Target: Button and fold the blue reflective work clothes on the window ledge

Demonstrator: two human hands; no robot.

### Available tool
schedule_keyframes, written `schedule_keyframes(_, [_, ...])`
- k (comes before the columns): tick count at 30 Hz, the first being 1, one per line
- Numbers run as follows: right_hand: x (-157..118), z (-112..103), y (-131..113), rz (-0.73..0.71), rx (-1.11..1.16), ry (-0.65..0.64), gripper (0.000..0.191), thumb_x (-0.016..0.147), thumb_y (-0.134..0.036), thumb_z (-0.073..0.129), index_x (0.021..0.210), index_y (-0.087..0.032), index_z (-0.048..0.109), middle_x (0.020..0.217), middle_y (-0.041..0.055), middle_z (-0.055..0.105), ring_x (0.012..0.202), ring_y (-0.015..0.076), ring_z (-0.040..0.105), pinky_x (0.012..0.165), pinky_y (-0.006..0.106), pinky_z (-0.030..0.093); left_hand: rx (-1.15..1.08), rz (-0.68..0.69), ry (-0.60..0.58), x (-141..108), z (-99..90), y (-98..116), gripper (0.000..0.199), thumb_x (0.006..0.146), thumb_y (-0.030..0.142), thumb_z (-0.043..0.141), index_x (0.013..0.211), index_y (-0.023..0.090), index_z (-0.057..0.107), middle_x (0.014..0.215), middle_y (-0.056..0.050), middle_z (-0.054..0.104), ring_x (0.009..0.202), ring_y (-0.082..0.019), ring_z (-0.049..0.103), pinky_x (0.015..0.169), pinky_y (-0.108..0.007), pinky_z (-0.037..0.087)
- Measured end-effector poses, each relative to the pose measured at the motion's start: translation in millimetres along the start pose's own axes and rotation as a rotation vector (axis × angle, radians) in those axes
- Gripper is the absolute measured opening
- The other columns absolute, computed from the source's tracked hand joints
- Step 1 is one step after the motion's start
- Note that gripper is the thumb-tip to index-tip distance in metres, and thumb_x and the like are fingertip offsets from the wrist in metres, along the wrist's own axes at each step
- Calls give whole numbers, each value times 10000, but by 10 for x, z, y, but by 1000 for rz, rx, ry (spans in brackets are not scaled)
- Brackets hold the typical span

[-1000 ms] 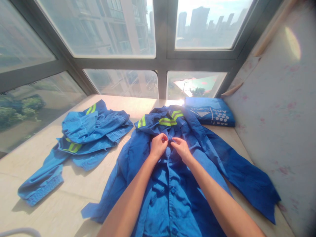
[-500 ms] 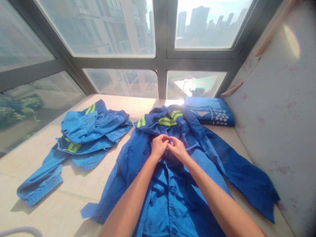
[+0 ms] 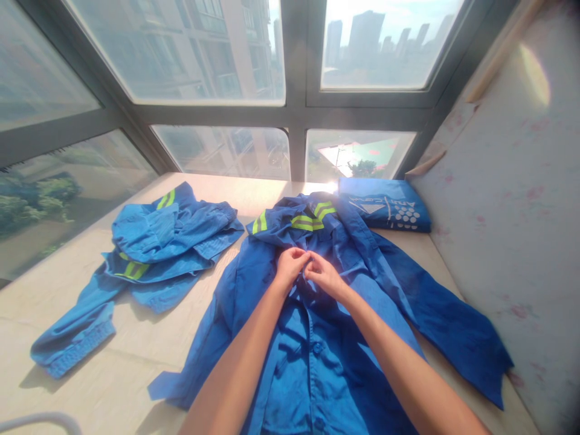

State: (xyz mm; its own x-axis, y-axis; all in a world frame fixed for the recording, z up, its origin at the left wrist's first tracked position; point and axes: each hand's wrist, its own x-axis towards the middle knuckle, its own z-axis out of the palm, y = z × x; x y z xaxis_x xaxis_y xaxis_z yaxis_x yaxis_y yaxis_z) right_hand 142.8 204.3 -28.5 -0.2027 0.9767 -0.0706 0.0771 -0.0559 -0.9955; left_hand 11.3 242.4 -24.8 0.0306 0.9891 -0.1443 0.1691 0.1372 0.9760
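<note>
A dark blue garment [image 3: 290,362] with yellow-green stripes lies spread in the middle, its front placket running down the centre with a button visible below the hands. Over its upper front, my left hand [image 3: 292,264] pinches the cloth at the placket. Touching it fingertip to fingertip, my right hand [image 3: 322,273] is also closed on the cloth there. The small spot between the fingertips is hidden. One sleeve of the garment stretches out to the right.
A lighter blue jacket [image 3: 154,235] lies crumpled at the left. At the back right is a folded blue bag [image 3: 385,204] with white print. Windows stand behind, a patterned wall [image 3: 512,241] at the right, a grey tube [image 3: 40,418] at the lower left.
Both hands have shifted very slightly left, and the right fingers have curled in closer against the left fingertips. The garments lie as before.
</note>
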Motion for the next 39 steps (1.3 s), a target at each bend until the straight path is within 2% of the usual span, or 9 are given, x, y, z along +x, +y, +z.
schedule_keyframes(2, [22,-19,32,59,58,33,628,727,-347,642,1317,-159,539,668,-35,633,624,161,591,608,273,466,1,6,19,-4,-4,-29,258,720,394,764,749,148,694,639,-22,664,565,-123,581,549,-214,441])
schedule_keyframes(5, [46,-86,32,77,-31,161,452,798,-379,568,1188,-160,633,681,-3,664,642,172,619,616,280,485,26,20,51,-1,-6,-71,228,735,368,756,753,148,698,648,-28,672,594,-136,600,580,-225,460])
schedule_keyframes(8, [73,-153,-19,-18,-258,278,284,857,-379,535,975,-190,712,809,32,727,752,181,663,715,291,507,68,44,71,9,-9,-84,175,759,321,725,764,148,703,676,-37,689,638,-148,625,613,-232,475])
schedule_keyframes(10, [104,-173,-56,-89,-391,309,223,869,-333,547,912,-205,725,903,40,750,815,180,674,777,289,506,105,66,78,15,-14,-74,130,761,281,710,763,151,704,707,-43,703,682,-159,644,648,-237,485])
schedule_keyframes(15, [190,-182,-98,-158,-638,288,140,879,-244,594,902,-204,726,922,50,738,829,176,665,777,273,495,208,123,78,10,-37,-27,55,760,215,680,761,167,706,768,-46,724,763,-180,668,734,-264,495])
schedule_keyframes(21, [172,-230,-198,-209,-901,151,166,949,-231,558,923,-227,722,952,39,702,878,159,644,759,233,458,262,156,60,-22,-38,7,49,774,185,653,773,178,701,791,-35,729,770,-175,673,766,-273,500])
schedule_keyframes(26, [125,-171,-192,-221,-1049,221,205,1003,-254,497,954,-238,696,1007,52,685,967,173,619,735,221,432,247,117,103,-20,-18,18,41,758,206,670,748,179,700,758,-31,719,753,-173,665,748,-269,496])
schedule_keyframes(31, [126,-102,-64,-249,-974,282,232,1010,-264,466,926,-246,681,1005,80,673,998,210,595,774,255,432,180,39,131,2,-3,-18,66,735,243,705,732,177,698,674,-24,692,670,-162,649,650,-244,488])
schedule_keyframes(39, [181,-60,41,-225,-520,396,249,954,-343,460,910,-205,663,958,84,698,926,217,641,839,309,475,0,-27,138,-16,26,-12,114,700,259,731,718,160,676,625,-10,659,572,-130,594,563,-219,454])
